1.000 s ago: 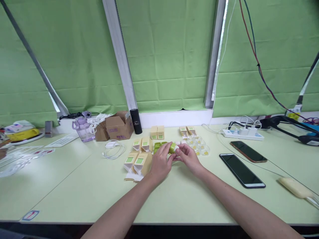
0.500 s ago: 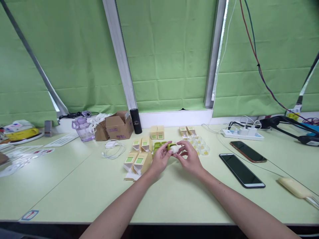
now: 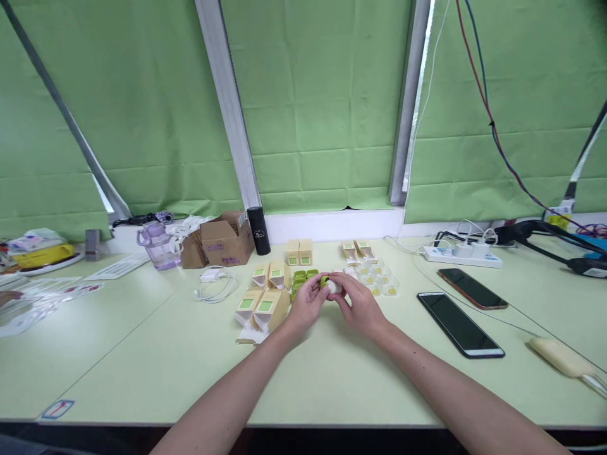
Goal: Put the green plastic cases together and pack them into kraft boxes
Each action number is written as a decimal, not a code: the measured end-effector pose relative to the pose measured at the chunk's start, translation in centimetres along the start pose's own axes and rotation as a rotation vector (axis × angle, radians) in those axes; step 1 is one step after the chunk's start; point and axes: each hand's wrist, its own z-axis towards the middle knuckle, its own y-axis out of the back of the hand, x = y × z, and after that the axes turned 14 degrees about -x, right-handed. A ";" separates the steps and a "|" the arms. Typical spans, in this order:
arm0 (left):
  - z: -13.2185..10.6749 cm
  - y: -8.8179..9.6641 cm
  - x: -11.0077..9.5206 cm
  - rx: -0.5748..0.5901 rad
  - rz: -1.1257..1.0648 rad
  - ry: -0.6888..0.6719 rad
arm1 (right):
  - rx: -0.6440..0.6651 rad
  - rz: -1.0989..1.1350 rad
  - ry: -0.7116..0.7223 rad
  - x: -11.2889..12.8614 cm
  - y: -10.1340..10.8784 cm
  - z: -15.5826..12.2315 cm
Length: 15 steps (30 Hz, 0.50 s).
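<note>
In front of me, my left hand (image 3: 308, 299) is closed on a small green shell (image 3: 324, 282). My right hand (image 3: 359, 301) pinches a white, rounded, egg-like piece (image 3: 334, 287) against it. The two parts touch, though fingers hide how far one sits inside the other. Just behind my left hand stand several green cups (image 3: 300, 277) of the same colour. To the right of my right hand lies a transparent tray (image 3: 389, 281) with round hollows and yellow spots. Several small cardboard boxes (image 3: 265, 303) with green windows stand to the left of my left hand.
More small boxes stand at the back (image 3: 298, 251) and back right (image 3: 358, 250). A brown carton (image 3: 227, 240), black bottle (image 3: 258, 230) and purple jug (image 3: 159, 245) line the back left. Two phones (image 3: 461, 324), a power strip (image 3: 462, 254) and cables lie right. A person's hand (image 3: 8, 297) shows far left.
My right fingers have closed further over the white piece, and the green shell has turned slightly in my left hand. Another person's hand has come into view at the far left.
</note>
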 end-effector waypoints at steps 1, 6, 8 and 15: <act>0.0 0.0 0.0 0.007 -0.020 0.025 | 0.004 -0.006 0.013 0.0 0.0 0.1; 0.0 -0.2 0.0 0.018 -0.080 0.086 | 0.004 -0.040 0.059 0.1 0.0 0.3; 0.0 -0.3 0.0 0.016 -0.079 0.087 | 0.002 -0.046 0.067 0.2 -0.1 0.3; -0.2 -0.7 0.1 -0.051 0.026 0.044 | -0.016 -0.087 0.082 0.4 -0.4 0.2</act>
